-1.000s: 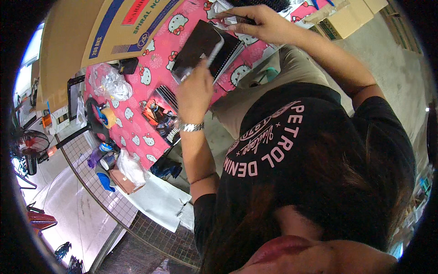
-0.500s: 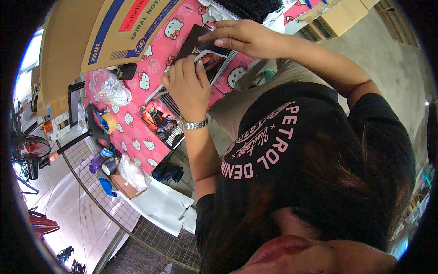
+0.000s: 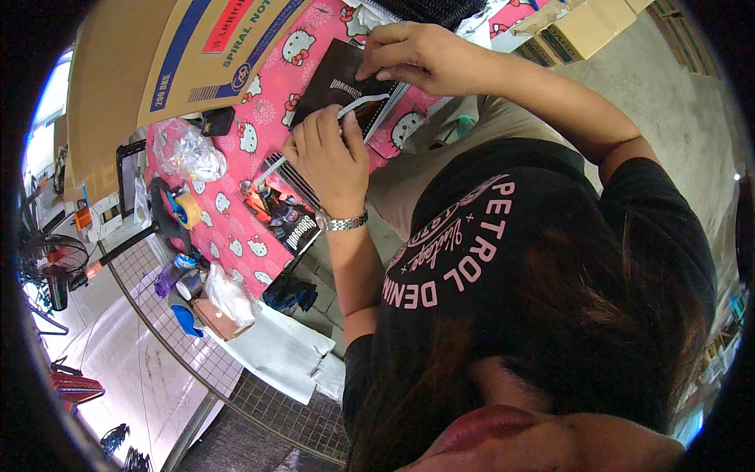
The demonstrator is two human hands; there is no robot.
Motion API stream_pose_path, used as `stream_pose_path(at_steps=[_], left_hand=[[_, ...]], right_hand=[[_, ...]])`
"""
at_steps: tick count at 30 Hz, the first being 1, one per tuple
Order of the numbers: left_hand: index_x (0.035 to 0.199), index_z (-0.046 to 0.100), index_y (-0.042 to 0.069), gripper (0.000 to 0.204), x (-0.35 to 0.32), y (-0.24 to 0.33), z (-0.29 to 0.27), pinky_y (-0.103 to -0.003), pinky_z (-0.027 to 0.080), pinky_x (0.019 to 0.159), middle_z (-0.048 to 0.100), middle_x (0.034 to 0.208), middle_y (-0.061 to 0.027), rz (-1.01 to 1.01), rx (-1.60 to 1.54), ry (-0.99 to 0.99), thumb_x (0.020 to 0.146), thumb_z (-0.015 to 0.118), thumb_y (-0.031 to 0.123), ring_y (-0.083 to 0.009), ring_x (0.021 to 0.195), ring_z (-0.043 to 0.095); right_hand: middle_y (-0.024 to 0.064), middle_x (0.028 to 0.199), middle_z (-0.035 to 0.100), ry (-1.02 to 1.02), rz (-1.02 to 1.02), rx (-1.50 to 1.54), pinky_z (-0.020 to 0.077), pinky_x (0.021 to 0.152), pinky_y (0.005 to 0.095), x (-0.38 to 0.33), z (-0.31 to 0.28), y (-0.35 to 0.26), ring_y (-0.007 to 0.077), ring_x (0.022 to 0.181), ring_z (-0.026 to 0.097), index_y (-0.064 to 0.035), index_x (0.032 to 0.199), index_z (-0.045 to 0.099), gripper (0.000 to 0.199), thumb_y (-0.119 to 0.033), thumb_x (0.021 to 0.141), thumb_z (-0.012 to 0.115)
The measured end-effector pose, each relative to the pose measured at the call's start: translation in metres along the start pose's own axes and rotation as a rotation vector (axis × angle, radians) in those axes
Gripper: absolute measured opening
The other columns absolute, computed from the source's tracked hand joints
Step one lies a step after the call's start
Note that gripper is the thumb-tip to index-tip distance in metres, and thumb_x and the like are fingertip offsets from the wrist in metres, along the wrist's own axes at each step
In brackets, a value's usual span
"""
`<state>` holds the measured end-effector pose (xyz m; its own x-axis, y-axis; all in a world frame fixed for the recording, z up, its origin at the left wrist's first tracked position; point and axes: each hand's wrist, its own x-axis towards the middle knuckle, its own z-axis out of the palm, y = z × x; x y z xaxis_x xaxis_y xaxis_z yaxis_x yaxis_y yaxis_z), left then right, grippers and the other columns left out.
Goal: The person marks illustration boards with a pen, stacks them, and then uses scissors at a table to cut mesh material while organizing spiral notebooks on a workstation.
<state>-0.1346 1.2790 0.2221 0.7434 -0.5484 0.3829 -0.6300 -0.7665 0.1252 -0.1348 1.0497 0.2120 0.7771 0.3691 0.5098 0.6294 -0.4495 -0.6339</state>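
Observation:
Spiral-bound notebooks with dark covers lie stacked on a pink, cat-patterned cloth. A pale strip (image 3: 368, 101) runs slantwise over the top notebook (image 3: 333, 75) and passes under my left hand (image 3: 330, 161), coming out on its other side. That hand, with a metal watch at the wrist, is closed on the strip between thumb and fingers. Above the far part of the cover, my right hand (image 3: 413, 59) has bent fingers, the index fingertip at the cover and the thumb apart from it. Beside my left wrist lies another notebook (image 3: 287, 220) with a colourful cover, partly hidden.
A big cardboard box (image 3: 197, 71) stands at the upper left. Near it on the pink cloth (image 3: 244, 248) are crumpled clear plastic (image 3: 189, 149) and a tape roll (image 3: 187, 211). A brown pouch (image 3: 224, 316) and a white bag sit at the near left edge. More cartons (image 3: 586, 35) stand upper right.
My right hand has lifted slightly and drawn its fingers in from lying stretched over the cover. My left hand has shifted a little to the right, and more of the pale strip shows.

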Motion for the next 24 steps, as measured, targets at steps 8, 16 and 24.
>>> stream_pose_path(at_steps=[8,16,24], left_hand=[[0.104,0.061,0.006,0.023,-0.002,0.003,0.004,-0.042,0.035,0.086,0.064,0.102,-0.0101,0.010,0.030,0.047,0.091,0.056,0.024,-0.0284,0.096,0.057],[0.111,0.056,0.005,0.028,0.005,0.012,0.009,-0.044,0.036,0.087,0.063,0.103,-0.0103,0.099,0.018,0.092,0.090,0.059,0.023,-0.0289,0.097,0.056],[0.111,0.056,0.004,0.029,0.003,0.011,0.008,-0.044,0.036,0.086,0.062,0.103,-0.0111,0.086,-0.024,0.085,0.090,0.060,0.024,-0.0294,0.098,0.056]], right_hand=[[0.0119,0.098,0.057,-0.236,0.313,0.382,0.0513,0.074,0.0331,0.000,-0.002,-0.001,0.0242,0.082,0.061,-0.0045,0.117,0.062,0.030,0.001,0.088,0.059],[0.0143,0.089,0.062,-0.133,0.113,0.159,0.0496,0.076,0.0396,0.003,-0.005,-0.010,0.0320,0.087,0.065,-0.0049,0.119,0.055,0.033,-0.011,0.087,0.063],[0.0136,0.090,0.063,-0.227,0.202,0.151,0.0492,0.073,0.0404,0.012,-0.002,-0.024,0.0297,0.085,0.064,-0.0068,0.125,0.047,0.041,-0.019,0.089,0.063]])
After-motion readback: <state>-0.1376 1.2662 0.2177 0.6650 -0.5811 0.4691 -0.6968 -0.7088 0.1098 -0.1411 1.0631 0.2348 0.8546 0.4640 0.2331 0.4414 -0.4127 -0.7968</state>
